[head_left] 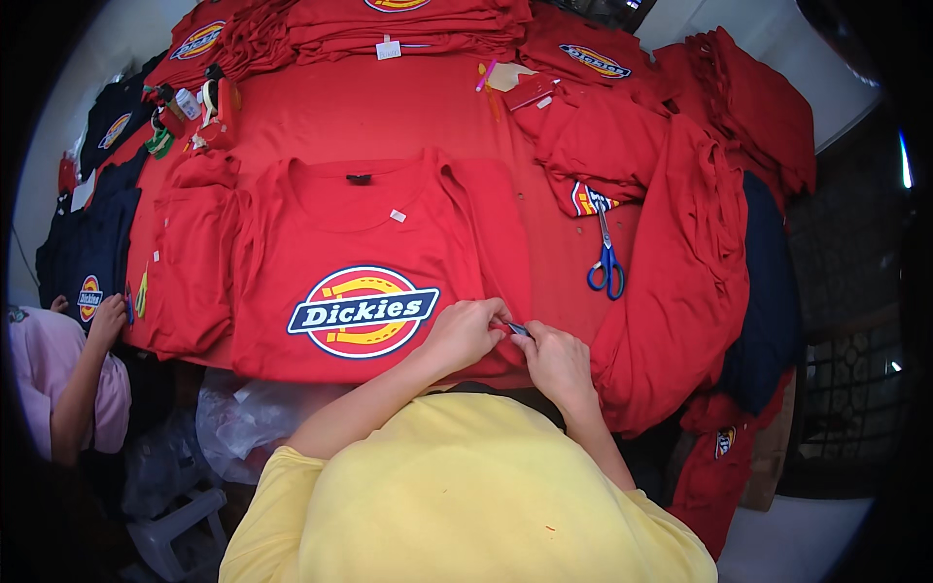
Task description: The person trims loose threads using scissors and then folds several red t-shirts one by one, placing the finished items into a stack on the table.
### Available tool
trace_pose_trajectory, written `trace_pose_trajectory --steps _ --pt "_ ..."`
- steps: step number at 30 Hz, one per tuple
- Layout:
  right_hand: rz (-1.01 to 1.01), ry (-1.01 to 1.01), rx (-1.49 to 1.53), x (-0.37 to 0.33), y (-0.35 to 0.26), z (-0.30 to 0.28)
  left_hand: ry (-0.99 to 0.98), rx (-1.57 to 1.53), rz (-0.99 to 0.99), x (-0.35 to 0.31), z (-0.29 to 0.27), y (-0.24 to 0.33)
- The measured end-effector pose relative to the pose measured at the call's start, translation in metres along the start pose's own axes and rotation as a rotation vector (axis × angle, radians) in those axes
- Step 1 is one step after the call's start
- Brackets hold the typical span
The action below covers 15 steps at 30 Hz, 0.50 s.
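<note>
A red shirt (262,291) with a round printed logo lies spread flat in front of me. My left hand (464,332) is closed in a pinch at the shirt's right edge, near its lower corner. Just beside it, my right hand (561,367) is closed on a small blue-and-grey tool (518,329), whose tip points toward the left fingers. Most of that tool is hidden by the fingers, so its exact kind does not show. Blue-handled scissors (606,264) lie farther right, their blades up against a folded red shirt.
Red shirts are stacked along the far edge (408,29), with a loose heap (680,282) at right. A tape dispenser (222,109) and small bottles stand far left. At the left edge, a co-worker's hand (109,321) touches a dark shirt (68,243). A plastic stool (180,530) stands below.
</note>
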State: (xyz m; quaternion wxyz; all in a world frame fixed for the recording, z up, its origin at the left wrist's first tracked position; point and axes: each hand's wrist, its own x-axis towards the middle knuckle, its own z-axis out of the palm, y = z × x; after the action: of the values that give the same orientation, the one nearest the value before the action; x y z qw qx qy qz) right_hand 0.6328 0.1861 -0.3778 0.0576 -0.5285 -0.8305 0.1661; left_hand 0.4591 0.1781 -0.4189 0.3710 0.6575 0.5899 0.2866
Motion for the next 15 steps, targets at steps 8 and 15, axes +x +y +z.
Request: trace_pose_trajectory --steps 8,15 --pt "0.087 -0.051 0.295 -0.003 0.021 -0.002 0.04 -0.193 -0.014 0.003 -0.002 -0.001" --pt "0.157 -0.135 0.314 -0.01 0.052 0.031 0.277 -0.211 0.209 -0.015 -0.007 -0.01"
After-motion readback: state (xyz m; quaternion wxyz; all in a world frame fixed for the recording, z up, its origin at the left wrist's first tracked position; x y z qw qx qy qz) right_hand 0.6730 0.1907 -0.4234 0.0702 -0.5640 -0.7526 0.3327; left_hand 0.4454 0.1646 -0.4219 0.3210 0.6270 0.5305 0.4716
